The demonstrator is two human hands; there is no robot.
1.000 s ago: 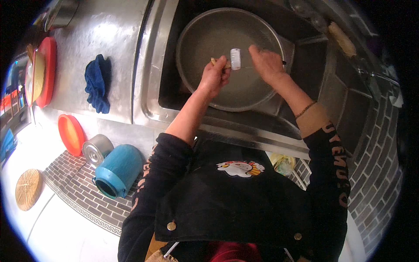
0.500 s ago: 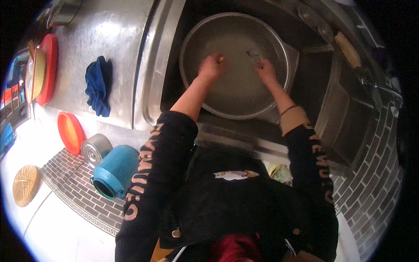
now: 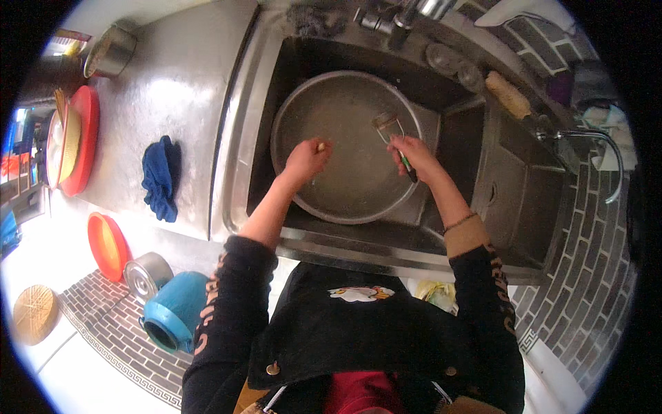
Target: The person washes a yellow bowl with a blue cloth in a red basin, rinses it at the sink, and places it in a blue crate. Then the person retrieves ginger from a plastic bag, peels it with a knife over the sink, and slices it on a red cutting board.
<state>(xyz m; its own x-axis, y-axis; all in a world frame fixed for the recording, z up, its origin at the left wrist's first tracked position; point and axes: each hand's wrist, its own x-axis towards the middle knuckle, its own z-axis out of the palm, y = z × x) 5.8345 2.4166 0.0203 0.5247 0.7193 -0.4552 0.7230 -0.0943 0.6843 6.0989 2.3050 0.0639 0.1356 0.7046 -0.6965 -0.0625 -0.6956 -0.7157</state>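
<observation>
A large round metal basin (image 3: 289,190) of cloudy water stands in the sink. Over its left part, my left hand (image 3: 307,160) is closed around a small pale-yellow piece (image 3: 321,146), mostly hidden by the fingers; its kind I cannot make out. My right hand (image 3: 417,157), over the basin's right side, grips a peeler (image 3: 392,125) by its black and green handle. The peeler's wide metal head points away from me, toward the far side of the basin. The two hands are apart.
The sink (image 3: 448,183) has a second bowl (image 3: 527,200) at right. Taps (image 3: 396,24) stand at the back, with a curved spout (image 3: 614,159) at right. A loofah-like scrubber (image 3: 509,94) lies on the ledge. On the left counter rests a blue cloth (image 3: 158,179); a blue jug-like container (image 3: 181,310) lies below.
The view has shifted, showing more of the taps. My right hand has turned and lifted, so the peeler and its handle now show plainly. My left hand still holds the small piece.
</observation>
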